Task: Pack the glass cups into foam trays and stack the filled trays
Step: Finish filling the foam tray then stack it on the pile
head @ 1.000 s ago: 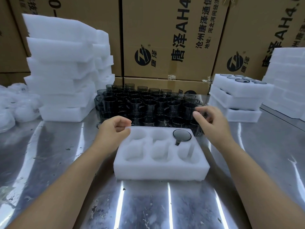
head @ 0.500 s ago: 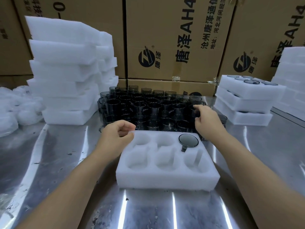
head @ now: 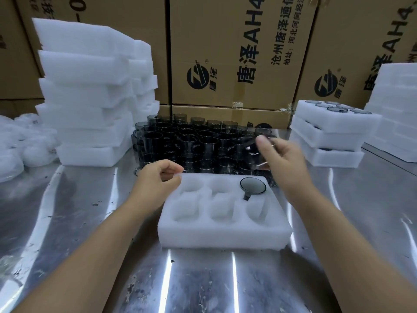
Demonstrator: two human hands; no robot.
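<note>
White foam everywhere, lol. Way off to the left of the left hand there's a tall pile of empty trays [head: 90, 98]. Left hand [head: 158, 179] is curled up against the far-left corner of the foam tray [head: 225, 236]; can't tell if it's actually pinching it. That tray sits between both hands on the steel table [head: 67, 211], with one seated cup [head: 252, 185] in its far-right pocket. Loose cups [head: 191, 143] crowd just beyond the hands. Right hand [head: 284, 161] grips a smoky glass cup [head: 253, 151], blurry, above the bunch. Filled trays [head: 334, 132] are stacked further right.
</note>
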